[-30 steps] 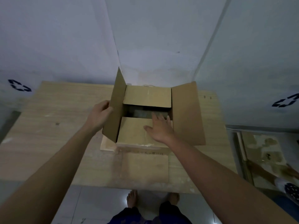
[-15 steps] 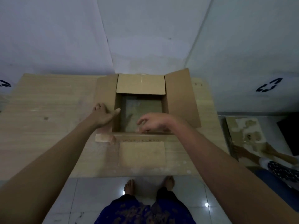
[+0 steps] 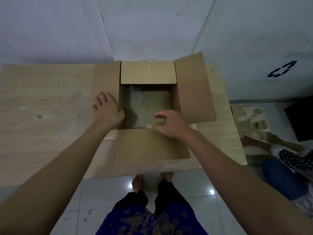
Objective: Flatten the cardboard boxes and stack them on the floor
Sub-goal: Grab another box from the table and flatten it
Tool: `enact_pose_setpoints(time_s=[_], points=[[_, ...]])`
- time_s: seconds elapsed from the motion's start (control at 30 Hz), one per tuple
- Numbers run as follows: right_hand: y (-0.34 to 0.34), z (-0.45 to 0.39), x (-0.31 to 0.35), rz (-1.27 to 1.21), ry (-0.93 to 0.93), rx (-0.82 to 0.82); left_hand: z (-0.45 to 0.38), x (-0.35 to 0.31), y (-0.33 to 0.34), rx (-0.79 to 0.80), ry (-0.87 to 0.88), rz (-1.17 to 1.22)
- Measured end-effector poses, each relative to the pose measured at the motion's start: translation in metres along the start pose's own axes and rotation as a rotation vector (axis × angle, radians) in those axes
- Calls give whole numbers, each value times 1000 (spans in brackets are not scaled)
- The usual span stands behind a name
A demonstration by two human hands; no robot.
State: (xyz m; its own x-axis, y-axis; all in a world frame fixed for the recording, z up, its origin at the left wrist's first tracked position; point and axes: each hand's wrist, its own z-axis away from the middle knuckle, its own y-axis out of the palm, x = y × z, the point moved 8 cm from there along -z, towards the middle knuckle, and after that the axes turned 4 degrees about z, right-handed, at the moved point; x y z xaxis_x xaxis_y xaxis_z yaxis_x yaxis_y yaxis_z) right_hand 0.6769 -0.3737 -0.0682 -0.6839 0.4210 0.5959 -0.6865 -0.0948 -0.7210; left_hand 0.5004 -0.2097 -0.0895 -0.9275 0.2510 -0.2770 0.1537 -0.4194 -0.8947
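— What is the surface, and what room is this?

— A pale wood-grain table [image 3: 42, 99], scuffed, set against white walls [image 3: 152, 28] that meet in a corner beyond the fingertips. Below the wrists lies a glossy white tiled floor [image 3: 105, 192] with two light glints, and the person's bare feet stand there.

— Where is the cardboard box [image 3: 149, 73]?

— On the table, open, all four flaps spread outward. The left hand [image 3: 106, 109] presses flat on the left flap, fingers straight and released, thumb at the box's inner edge. The right hand [image 3: 169, 124] has curled fingers over the near rim, thumb on the near flap [image 3: 149, 146], grasping that edge.

— Anything beyond the right hand?

— Another person [image 3: 288, 160] sits on the floor, reaching to a stained flat sheet; what it is I cannot tell.

— Any writing or labels?

— No readable words. A black recycling-arrows symbol [image 3: 282, 69] is printed on the right wall, past the right flap.
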Motion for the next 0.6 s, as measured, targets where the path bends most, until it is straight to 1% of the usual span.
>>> enact_pose_setpoints(time_s=[0.07,0.1,0.13,0.2,0.3,0.33,0.37,0.4,0.5,0.57,0.6], points=[[-28,-8,0,56,-36,-199,6,-25,-10,-166,141,-94],[-39,-14,-2,84,-43,-265,8,-40,-11,-223,224,-128],[-48,-21,-4,111,-36,-304,10,-54,-9,-251,295,-151],[-62,-36,-13,207,5,-345,10,-77,4,-198,364,-138],[-79,-55,-32,345,85,-338,2,-100,27,-27,349,-77],[-82,-60,-37,362,99,-341,-3,-105,31,2,343,-76],[-85,-65,-42,371,111,-346,-8,-107,30,-5,337,-71],[-85,-71,-47,369,123,-341,-11,-110,25,-49,339,-55],[-84,-85,-61,292,151,-275,-15,-128,-7,-268,413,-52],[-80,-92,-66,222,144,-232,-26,-142,-24,-333,436,-82],[-77,-93,-67,183,131,-220,-36,-147,-30,-326,425,-96]])
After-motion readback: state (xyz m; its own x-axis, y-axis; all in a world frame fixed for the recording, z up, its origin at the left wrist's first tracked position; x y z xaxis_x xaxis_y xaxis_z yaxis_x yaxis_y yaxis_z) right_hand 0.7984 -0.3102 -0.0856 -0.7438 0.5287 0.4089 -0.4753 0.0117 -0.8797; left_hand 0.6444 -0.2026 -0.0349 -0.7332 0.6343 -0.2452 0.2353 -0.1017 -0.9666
